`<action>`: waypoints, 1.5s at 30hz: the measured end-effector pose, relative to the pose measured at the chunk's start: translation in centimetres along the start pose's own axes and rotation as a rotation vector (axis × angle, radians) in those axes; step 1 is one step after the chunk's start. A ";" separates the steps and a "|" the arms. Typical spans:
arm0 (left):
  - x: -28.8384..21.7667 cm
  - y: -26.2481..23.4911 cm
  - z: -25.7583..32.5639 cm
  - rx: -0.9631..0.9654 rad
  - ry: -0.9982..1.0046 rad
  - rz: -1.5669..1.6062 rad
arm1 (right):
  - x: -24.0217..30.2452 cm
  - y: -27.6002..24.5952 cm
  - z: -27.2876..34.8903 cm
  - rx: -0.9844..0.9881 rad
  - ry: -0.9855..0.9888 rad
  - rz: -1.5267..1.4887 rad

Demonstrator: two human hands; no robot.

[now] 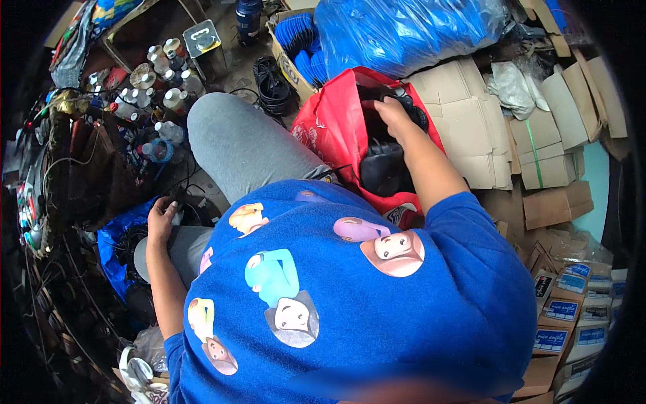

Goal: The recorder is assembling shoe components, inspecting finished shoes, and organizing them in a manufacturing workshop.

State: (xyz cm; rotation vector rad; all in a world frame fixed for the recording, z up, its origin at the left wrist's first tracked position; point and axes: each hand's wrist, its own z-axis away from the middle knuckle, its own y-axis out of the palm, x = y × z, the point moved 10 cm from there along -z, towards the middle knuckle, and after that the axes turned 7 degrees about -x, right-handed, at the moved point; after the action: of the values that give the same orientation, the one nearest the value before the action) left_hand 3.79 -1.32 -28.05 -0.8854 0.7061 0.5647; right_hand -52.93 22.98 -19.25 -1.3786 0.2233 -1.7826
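Observation:
A red bag (326,111) stands open by my right leg with black footwear inside. My right hand (392,116) reaches into its mouth, fingers closed among the dark things; what they grip is partly hidden. Below that hand lies a black leather shoe (386,168), and another black shoe (412,111) sits just right of it. Over my left knee, my left hand (161,219) has its fingers curled in, with a small pale bit at the fingertips that I cannot make out. A blue plastic bag (114,252) with dark contents lies beside that knee.
Many bottles (171,101) crowd the floor at the far left, near a small metal stool (202,39). A box of blue coils (296,40) and a large blue plastic-wrapped bundle (410,30) lie ahead. Flattened cardboard (457,121) and stacked labelled boxes (562,310) fill the right.

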 end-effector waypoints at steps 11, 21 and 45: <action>-3.2 -1.5 0.8 -0.230 0.192 -0.274 | -0.7 12.6 -3.1 0.571 0.234 -0.146; 5.6 -11.7 9.9 -0.860 -0.062 0.770 | -0.2 12.1 -2.0 0.565 0.289 -0.158; 8.5 -10.6 3.8 -0.735 -0.046 1.298 | 18.0 -11.5 16.8 -0.007 -0.433 -0.678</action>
State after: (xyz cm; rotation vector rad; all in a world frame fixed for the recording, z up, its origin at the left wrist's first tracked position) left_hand 17.84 -2.33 -27.54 -0.9884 1.0103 2.0889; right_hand -44.91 23.25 6.69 -1.9533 -0.5304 -1.9277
